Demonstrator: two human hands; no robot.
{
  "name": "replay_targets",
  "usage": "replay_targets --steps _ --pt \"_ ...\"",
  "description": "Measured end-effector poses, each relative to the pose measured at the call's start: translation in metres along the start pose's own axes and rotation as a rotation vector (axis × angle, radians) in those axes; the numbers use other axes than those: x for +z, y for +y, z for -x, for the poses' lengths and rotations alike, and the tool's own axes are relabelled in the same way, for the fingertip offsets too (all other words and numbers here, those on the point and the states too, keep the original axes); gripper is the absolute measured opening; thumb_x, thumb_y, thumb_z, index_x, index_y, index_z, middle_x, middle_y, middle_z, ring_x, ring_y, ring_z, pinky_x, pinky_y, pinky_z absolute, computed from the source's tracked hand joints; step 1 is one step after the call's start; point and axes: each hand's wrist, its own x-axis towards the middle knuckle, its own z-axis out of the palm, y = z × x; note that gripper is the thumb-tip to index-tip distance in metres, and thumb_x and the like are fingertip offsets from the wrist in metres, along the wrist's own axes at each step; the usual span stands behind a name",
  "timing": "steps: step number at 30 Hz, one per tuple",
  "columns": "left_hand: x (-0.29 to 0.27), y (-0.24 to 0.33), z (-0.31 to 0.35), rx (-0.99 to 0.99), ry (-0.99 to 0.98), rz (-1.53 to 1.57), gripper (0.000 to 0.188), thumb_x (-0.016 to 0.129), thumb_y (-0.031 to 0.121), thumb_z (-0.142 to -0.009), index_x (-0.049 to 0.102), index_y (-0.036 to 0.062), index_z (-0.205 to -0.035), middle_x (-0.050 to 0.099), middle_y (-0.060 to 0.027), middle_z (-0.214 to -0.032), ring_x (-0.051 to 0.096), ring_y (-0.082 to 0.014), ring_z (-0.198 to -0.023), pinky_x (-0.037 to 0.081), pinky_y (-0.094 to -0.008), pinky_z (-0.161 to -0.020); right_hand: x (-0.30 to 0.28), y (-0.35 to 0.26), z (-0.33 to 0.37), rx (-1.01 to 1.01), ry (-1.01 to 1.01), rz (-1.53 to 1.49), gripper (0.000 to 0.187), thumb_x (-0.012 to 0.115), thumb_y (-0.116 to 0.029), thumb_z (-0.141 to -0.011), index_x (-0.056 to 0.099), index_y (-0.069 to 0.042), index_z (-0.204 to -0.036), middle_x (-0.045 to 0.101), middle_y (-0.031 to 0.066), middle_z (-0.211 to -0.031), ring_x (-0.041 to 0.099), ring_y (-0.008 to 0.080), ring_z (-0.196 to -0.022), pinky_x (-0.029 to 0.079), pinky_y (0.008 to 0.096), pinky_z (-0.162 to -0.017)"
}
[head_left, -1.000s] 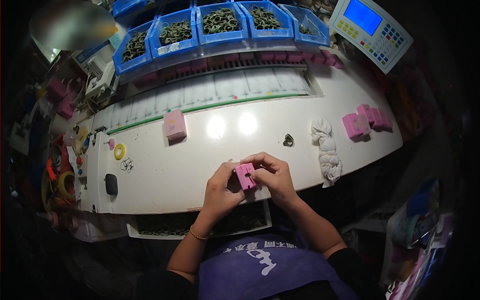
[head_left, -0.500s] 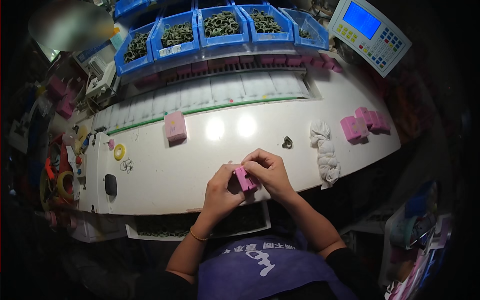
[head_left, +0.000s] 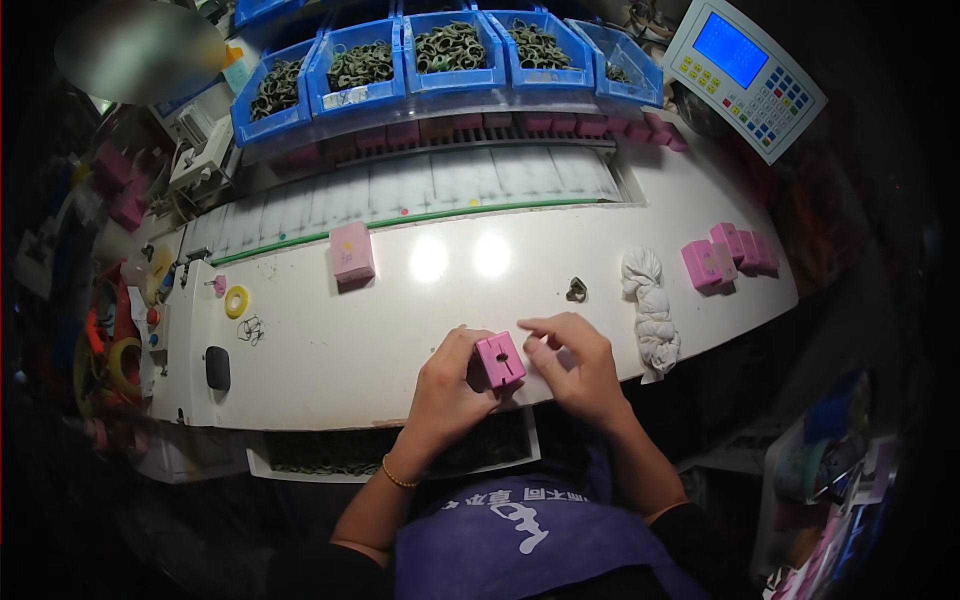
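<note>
Near the front edge of the white table, my left hand point(head_left: 452, 375) is closed around a small pink block point(head_left: 500, 360). The block's face toward me has a dark round hole in its middle and a thin slit running through it. Just right of it, apart from the block, is my right hand point(head_left: 578, 370). Its index finger is stretched out and its thumb stands away from it; nothing shows between them. Beyond my right hand lies a small dark ring-like piece point(head_left: 576, 290) on the table.
A larger pale pink block point(head_left: 351, 254) stands left of centre. At right lie a twisted white cloth point(head_left: 650, 310) and several pink blocks point(head_left: 708, 262). Behind are a white belt with a green edge point(head_left: 420, 221), blue bins point(head_left: 455, 78) of dark rings and a keypad panel point(head_left: 735, 80). An open drawer point(head_left: 538, 440) sits below.
My right hand has let go of the pink block and moved right. The block's holed face shows more fully. Coloured dots on the belt have shifted left.
</note>
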Motion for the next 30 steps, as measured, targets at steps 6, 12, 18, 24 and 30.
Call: replay_targets --steps 6,12,18,24,30 --pt "0.008 -0.005 0.002 0.016 0.054 0.017 0.048 0.086 0.017 -0.069 0.061 0.0050 -0.108 0.064 -0.0133 -0.098 0.066 -0.0333 -0.088 0.054 -0.0414 -0.080 0.018 -0.013 0.024 -0.378 0.111 0.169 0.028 0.073 -0.007 -0.085 0.071 -0.005 -0.113 0.067 0.0132 -0.107 0.063 0.0289 -0.088 0.055 0.0366 -0.071" --pt "0.013 -0.011 0.005 0.081 0.118 -0.029 0.050 0.087 0.021 -0.070 0.061 0.0054 -0.109 0.065 -0.0149 -0.101 0.067 -0.0350 -0.092 0.054 -0.0427 -0.088 0.030 -0.021 0.027 -0.215 0.127 0.057 0.019 0.066 -0.001 -0.090 0.068 -0.002 -0.109 0.061 0.0166 -0.121 0.059 0.0306 -0.098 0.052 0.0375 -0.084" --pt "0.013 -0.011 0.006 0.042 0.123 -0.018 0.050 0.087 0.020 -0.069 0.061 0.0052 -0.109 0.065 -0.0154 -0.101 0.067 -0.0363 -0.091 0.055 -0.0433 -0.090 0.032 -0.011 0.029 -0.160 0.036 -0.120 0.018 0.061 -0.003 -0.095 0.066 -0.001 -0.112 0.058 0.0176 -0.128 0.059 0.0302 -0.102 0.051 0.0368 -0.089" --pt "0.009 -0.004 0.003 -0.009 0.051 -0.016 0.046 0.086 0.021 -0.070 0.062 0.0045 -0.106 0.064 -0.0155 -0.098 0.066 -0.0360 -0.088 0.055 -0.0421 -0.076 0.024 -0.003 0.020 -0.113 -0.089 -0.229 0.042 0.061 -0.008 -0.097 0.049 -0.001 -0.136 0.050 0.0249 -0.139 0.059 0.0305 -0.109 0.051 0.0380 -0.092" --pt "0.011 -0.013 0.002 0.087 0.097 -0.061 0.044 0.085 0.022 -0.070 0.062 0.0040 -0.104 0.064 -0.0143 -0.095 0.066 -0.0361 -0.085 0.054 -0.0428 -0.077 0.059 0.024 0.020 -0.511 0.186 -0.014 0.038 0.048 -0.013 -0.103 0.048 0.003 -0.137 0.049 0.0263 -0.140 0.056 0.0358 -0.114 0.046 0.0441 -0.099"
